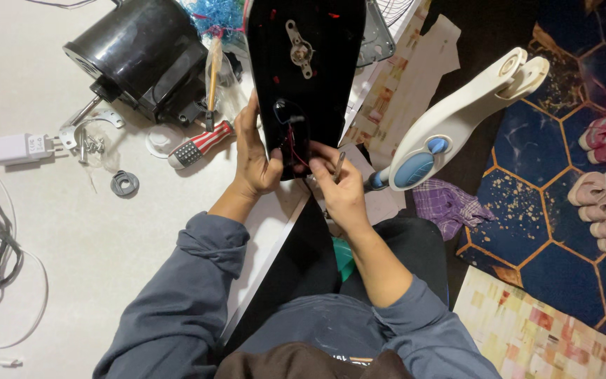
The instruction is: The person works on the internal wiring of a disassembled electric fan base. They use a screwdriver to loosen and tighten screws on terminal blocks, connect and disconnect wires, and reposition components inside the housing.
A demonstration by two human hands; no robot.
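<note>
A long black plastic housing panel [317, 77] stands tilted over the table edge, with a metal bracket near its top and red and blue wires coming out of a hole near its lower end. My left hand [254, 158] grips the panel's lower left edge, thumb by the wires. At the panel's lower right, my right hand [341, 186] pinches the wires and holds a thin metal tool.
On the white table [71, 231] lie a black fan motor [145, 56], a red-and-white handled screwdriver [201, 144], a white plug adapter [19, 147], loose screws, a grey washer [125, 184] and cables. A white and blue fan stand part [450, 123], purple cloth and small shoes [601, 203] lie on the floor.
</note>
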